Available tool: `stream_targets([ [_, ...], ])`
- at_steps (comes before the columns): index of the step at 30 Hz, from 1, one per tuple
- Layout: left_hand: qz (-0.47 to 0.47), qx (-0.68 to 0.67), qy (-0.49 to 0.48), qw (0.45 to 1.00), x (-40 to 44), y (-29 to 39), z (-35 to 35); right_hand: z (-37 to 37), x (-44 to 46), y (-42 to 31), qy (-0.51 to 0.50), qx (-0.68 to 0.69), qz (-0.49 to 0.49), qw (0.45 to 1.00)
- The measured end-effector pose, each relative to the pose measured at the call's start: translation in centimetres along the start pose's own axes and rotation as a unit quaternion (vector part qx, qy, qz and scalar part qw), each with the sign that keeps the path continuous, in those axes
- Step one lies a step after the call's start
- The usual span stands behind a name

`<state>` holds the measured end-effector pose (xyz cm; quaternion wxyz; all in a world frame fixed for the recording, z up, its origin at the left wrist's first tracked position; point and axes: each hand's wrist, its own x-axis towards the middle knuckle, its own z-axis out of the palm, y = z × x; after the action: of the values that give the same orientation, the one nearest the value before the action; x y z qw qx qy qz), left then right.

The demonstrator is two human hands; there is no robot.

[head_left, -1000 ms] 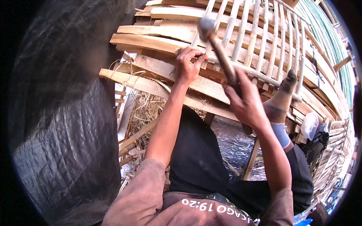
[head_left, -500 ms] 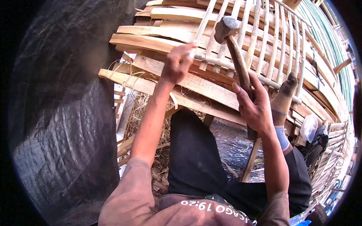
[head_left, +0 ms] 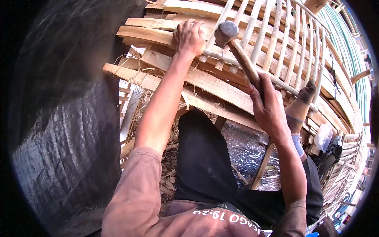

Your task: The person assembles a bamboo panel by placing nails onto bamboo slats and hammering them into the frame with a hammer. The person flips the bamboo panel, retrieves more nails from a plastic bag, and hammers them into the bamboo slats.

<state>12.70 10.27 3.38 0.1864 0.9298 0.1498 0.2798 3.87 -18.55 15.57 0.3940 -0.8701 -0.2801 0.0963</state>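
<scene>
My right hand (head_left: 268,104) is closed round the wooden handle of a hammer (head_left: 246,65), whose metal head is raised over the end of a slatted frame (head_left: 272,75). Round pale sticks make up that frame, joined to a long rail. My left hand (head_left: 190,37) rests palm down with bent, slightly spread fingers on the stacked boards (head_left: 150,35), just left of the rail's end; whether anything lies beneath it is hidden. A socked foot (head_left: 300,104) presses on the rail's right part.
Black sheeting (head_left: 71,138) hangs at the left. Dry shavings (head_left: 169,158) lie below the boards. A clear plastic bag (head_left: 323,136) and a black bag (head_left: 334,148) are at the right, beside more stick frames (head_left: 347,158).
My left hand has left the rail's end, where it was pinching at first, and moved up and left onto the boards. The hammer has swung back, then shifted slightly left.
</scene>
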Motion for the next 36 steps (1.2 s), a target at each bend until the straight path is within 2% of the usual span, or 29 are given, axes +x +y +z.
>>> stream_targets([
  [2,0.003,0.045,0.065,0.997,-0.2,-0.6,1.1,0.4,0.4,1.2,0.009,-0.034,-0.004,0.999],
  [3,0.003,0.047,0.065,0.997,-0.1,-0.4,0.6,0.4,0.4,0.9,0.009,-0.032,-0.005,0.999],
  [5,-0.026,0.015,-0.008,1.000,0.0,0.0,0.0,-0.3,0.4,0.1,-0.008,-0.047,0.023,0.999],
  [9,-0.005,0.002,0.010,1.000,0.4,-1.0,0.9,-1.5,0.6,-2.6,0.073,-0.026,-0.070,0.994],
  [11,-0.014,0.010,-0.014,1.000,0.5,-0.8,0.3,-1.2,0.6,-2.9,0.086,0.007,-0.064,0.994],
  [13,-0.026,0.009,-0.020,0.999,0.9,-0.6,0.2,-0.2,0.6,-1.2,0.060,-0.009,-0.031,0.998],
  [14,-0.060,0.015,-0.072,0.995,0.5,0.0,-0.6,0.3,0.5,0.3,0.024,-0.051,-0.013,0.998],
  [15,-0.051,0.004,-0.060,0.997,0.3,0.0,-0.3,0.9,0.9,0.7,0.035,-0.108,-0.034,0.993],
  [17,-0.057,0.049,-0.035,0.997,-0.1,-0.3,0.6,0.5,0.7,0.9,0.025,-0.051,0.009,0.998],
  [19,-0.057,0.045,-0.048,0.996,0.2,-0.3,0.2,-1.0,0.9,-1.5,0.009,-0.039,0.104,0.994],
  [20,-0.057,0.038,-0.057,0.996,0.4,-0.2,0.0,-0.9,0.7,-0.6,0.059,-0.008,0.027,0.998],
  [23,-0.061,0.043,-0.052,0.996,0.5,-0.1,-0.1,-1.7,0.5,-1.8,0.061,0.017,0.034,0.997],
  [25,-0.055,0.028,-0.048,0.997,0.3,-0.2,-0.1,-0.3,0.3,-0.1,0.086,0.012,-0.017,0.996],
  [27,-0.059,0.026,-0.056,0.996,0.1,-0.3,0.0,0.4,0.4,0.7,0.023,-0.022,0.040,0.999],
  [29,-0.061,0.020,-0.053,0.996,0.1,-0.1,-0.1,1.8,0.4,2.2,0.075,-0.010,-0.047,0.996],
  [33,-0.041,0.015,-0.029,0.999,0.1,-0.7,0.2,-0.9,0.4,-1.7,0.074,0.071,-0.003,0.995],
  [35,-0.009,0.031,0.002,0.999,0.0,-1.1,0.7,-1.3,0.5,-2.4,0.137,0.075,-0.090,0.984],
  [36,-0.003,0.033,0.026,0.999,0.2,-1.7,1.6,-1.0,0.4,-2.2,0.138,0.089,-0.090,0.982],
])
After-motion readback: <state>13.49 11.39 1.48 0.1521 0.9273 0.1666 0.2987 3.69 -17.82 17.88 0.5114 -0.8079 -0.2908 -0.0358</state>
